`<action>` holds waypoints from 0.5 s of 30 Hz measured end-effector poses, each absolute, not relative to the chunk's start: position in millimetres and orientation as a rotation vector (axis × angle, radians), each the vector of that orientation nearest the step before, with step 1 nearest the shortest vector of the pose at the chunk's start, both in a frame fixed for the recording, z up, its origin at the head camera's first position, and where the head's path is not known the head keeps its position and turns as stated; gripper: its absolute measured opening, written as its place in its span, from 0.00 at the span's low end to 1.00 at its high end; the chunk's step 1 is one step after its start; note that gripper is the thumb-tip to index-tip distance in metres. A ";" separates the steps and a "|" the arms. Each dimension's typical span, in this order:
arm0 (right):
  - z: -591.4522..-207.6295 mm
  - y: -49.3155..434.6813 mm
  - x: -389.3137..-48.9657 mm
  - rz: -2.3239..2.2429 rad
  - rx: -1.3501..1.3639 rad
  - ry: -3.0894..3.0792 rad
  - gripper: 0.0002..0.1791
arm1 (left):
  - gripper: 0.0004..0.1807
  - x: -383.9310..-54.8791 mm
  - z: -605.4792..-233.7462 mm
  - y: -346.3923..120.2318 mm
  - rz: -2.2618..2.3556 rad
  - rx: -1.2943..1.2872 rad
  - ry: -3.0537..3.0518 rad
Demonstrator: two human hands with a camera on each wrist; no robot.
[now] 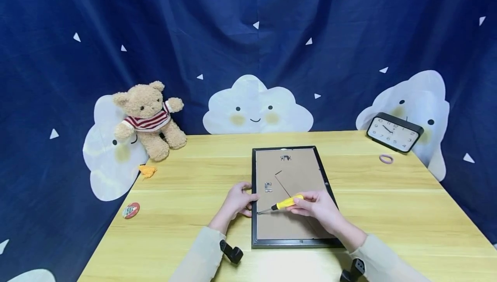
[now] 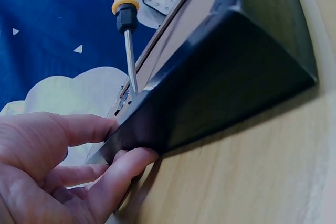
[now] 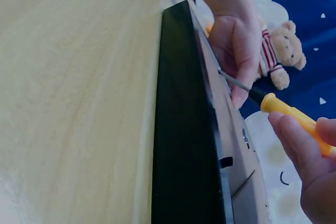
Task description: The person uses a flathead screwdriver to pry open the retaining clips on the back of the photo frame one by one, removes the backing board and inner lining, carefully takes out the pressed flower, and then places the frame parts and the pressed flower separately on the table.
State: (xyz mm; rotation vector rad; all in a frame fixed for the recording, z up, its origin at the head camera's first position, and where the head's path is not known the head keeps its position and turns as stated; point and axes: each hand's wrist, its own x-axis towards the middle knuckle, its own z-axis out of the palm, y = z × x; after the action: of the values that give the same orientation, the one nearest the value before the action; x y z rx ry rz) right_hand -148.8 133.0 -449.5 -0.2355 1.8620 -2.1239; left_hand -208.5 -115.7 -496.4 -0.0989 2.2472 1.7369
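Nearest item: picture frame (image 1: 285, 243), back up, one short side toward the person; prob. set this way so the brown backboard (image 1: 287, 228) and its edges come within reach of both hands. R hand (image 1: 322, 211) is over the board; thumb and fingertips pinch the yellow handle of the screwdriver (image 1: 289, 202), shaft slanting down to the L. From where I stand, this light hold suits aiming the tip more than heavy turning. L hand (image 1: 237, 200) grips the frame's L long side, one digit over the top edge, others at the outer face; prob. braces the frame vs. sliding under the tool. Position: tip is at the inner L edge of the frame, just beside the L digit laid over it, slightly nearer the person. Handle lies btwn R thumb and fingers, above the board; exact clearance can't be told. Farther up the board: side hanger (image 1: 268, 187) near the L edge, then far hanger (image 1: 285, 158). Beyond, on the table (image 1: 186, 187): purple ring (image 1: 386, 162), then clock (image 1: 394, 133) at far R corner, teddy bear (image 1: 151, 123) at far L, prob. parked clear of the work zone, w/ blue curtain (image 1: 233, 14) behind
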 end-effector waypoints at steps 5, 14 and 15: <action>-441.3 122.8 -148.0 -2.108 -0.207 1.967 0.15 | 0.29 -207.1 -496.6 -114.4 1.730 -0.105 2.260; -413.2 93.9 -146.1 -1.825 -0.329 2.381 0.09 | 0.29 -208.0 -495.6 -114.3 1.728 -0.104 2.263; -410.6 91.8 -147.2 -1.780 -0.365 2.420 0.08 | 0.29 -207.9 -495.3 -114.0 1.730 -0.102 2.263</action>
State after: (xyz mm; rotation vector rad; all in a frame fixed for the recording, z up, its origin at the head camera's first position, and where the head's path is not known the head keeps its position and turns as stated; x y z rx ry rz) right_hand -147.2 91.8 -410.6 -0.3648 2.4204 -1.7799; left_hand -207.9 -114.0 -495.3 -0.1021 2.2631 1.7303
